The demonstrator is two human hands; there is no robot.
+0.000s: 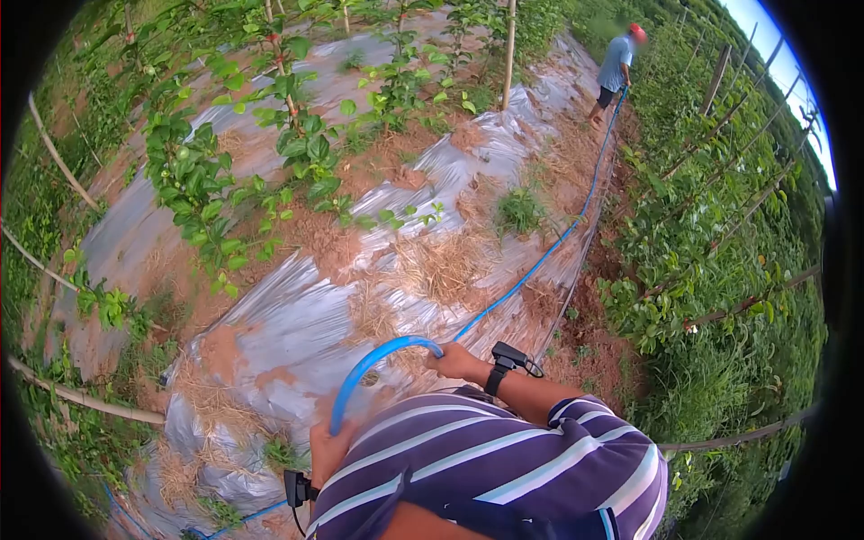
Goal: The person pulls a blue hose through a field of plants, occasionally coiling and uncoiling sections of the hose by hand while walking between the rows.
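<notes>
A blue hose (367,364) arches between my two hands in front of my striped shirt. My right hand (457,362) is closed round it near the middle of the view, with a black device strapped on that wrist. Lower and to the left, my left hand (329,447) grips the other end of the arch, partly hidden by the shirt. From my right hand the hose runs up along the path toward another person (615,72), who holds its far part. Behind my left hand, more blue hose lies on the ground at the bottom left.
Silvery plastic sheeting (288,310) with soil and dry straw (445,268) covers the ground ahead. Leafy plants tied to stakes (510,54) stand on the left. A dense green hedge (720,243) with wooden posts lines the right side.
</notes>
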